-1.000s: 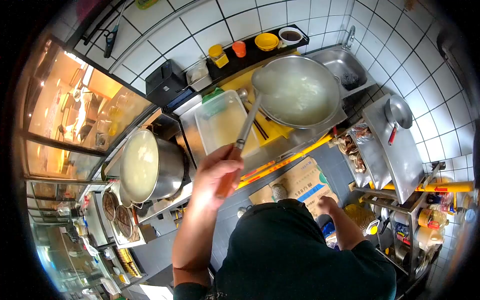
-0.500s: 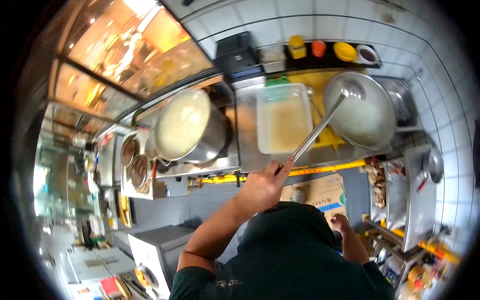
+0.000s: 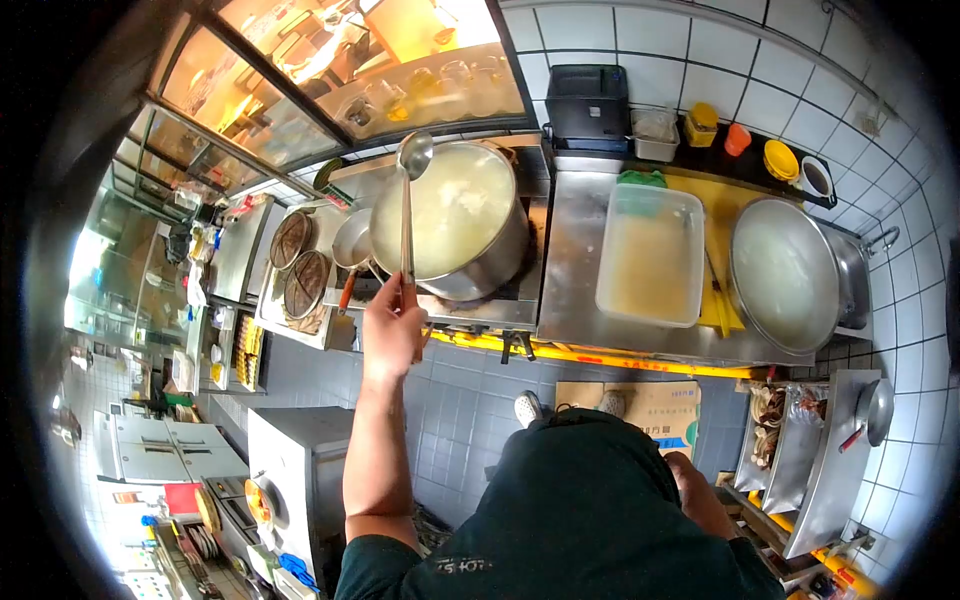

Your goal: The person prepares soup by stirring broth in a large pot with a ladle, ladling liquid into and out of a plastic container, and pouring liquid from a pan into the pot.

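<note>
My left hand (image 3: 393, 322) grips the long metal handle of a ladle (image 3: 415, 157), its fingers wrapped round the end. The ladle reaches across a large steel pot (image 3: 522, 245) of cloudy pale liquid on the stove, with its bowl over the pot's far left rim. Pale lumps or foam (image 3: 460, 197) show near the middle of the liquid. My right hand (image 3: 697, 492) hangs low beside my body, away from the counter, and its fingers are hidden. Left of the pot sits a small saucepan (image 3: 352, 240) with an orange-brown handle.
A translucent tub (image 3: 650, 315) of beige liquid and a wide metal basin (image 3: 785, 275) of whitish liquid stand on the counter to the right. Round strainers (image 3: 305, 283) lie at the left. Flattened cardboard (image 3: 675, 400) covers part of the floor.
My left hand has carried the ladle leftward, from over the wide basin to over the large pot. The view has shifted too, and my right hand is less visible.
</note>
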The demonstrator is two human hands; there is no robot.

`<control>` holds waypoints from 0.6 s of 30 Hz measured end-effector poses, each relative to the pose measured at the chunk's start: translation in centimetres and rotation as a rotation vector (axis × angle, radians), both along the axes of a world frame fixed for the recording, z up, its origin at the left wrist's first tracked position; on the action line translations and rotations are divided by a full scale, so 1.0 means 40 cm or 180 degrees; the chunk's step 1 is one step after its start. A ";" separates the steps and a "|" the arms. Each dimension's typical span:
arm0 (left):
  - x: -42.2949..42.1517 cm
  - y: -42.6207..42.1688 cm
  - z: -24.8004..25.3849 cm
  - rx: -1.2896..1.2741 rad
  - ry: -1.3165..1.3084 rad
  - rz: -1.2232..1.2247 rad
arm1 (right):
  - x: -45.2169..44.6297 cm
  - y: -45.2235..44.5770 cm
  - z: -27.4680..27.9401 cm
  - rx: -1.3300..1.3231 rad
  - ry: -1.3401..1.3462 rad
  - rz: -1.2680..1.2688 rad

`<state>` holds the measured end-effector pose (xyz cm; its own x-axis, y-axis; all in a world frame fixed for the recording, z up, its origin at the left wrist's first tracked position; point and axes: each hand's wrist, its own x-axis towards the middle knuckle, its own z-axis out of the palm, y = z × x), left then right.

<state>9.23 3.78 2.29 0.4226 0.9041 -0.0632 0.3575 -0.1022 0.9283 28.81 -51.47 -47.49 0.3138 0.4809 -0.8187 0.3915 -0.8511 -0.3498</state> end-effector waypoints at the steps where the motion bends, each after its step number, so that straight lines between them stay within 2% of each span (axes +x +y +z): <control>1: -0.010 0.027 -0.002 -0.0155 -0.0082 -0.0010 | 0.001 0.003 -0.014 0.0024 0.0023 -0.0057; 5: -0.020 0.112 -0.037 -0.0312 -0.0172 0.0062 | -0.002 -0.003 -0.076 0.0187 0.0105 -0.0347; 8: -0.025 0.153 -0.053 -0.0739 -0.0436 -0.0003 | -0.007 0.076 0.054 -0.0018 0.0057 0.0109; 14: -0.020 0.171 -0.036 -0.1453 -0.1019 0.0116 | -0.029 0.071 0.072 0.0037 -0.0097 0.0700; 17: -0.027 0.176 -0.021 -0.2101 -0.1586 0.0160 | -0.043 0.015 -0.025 0.0106 -0.0128 0.0380; 18: -0.033 0.182 -0.017 -0.2373 -0.1822 0.0158 | -0.042 0.021 -0.007 0.0151 -0.0207 0.0507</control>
<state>7.89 11.07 1.60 0.5306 0.7319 -0.4275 -0.1855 0.5924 0.7840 27.14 -50.63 -47.76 0.2820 0.5664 -0.7744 0.5433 -0.7595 -0.3578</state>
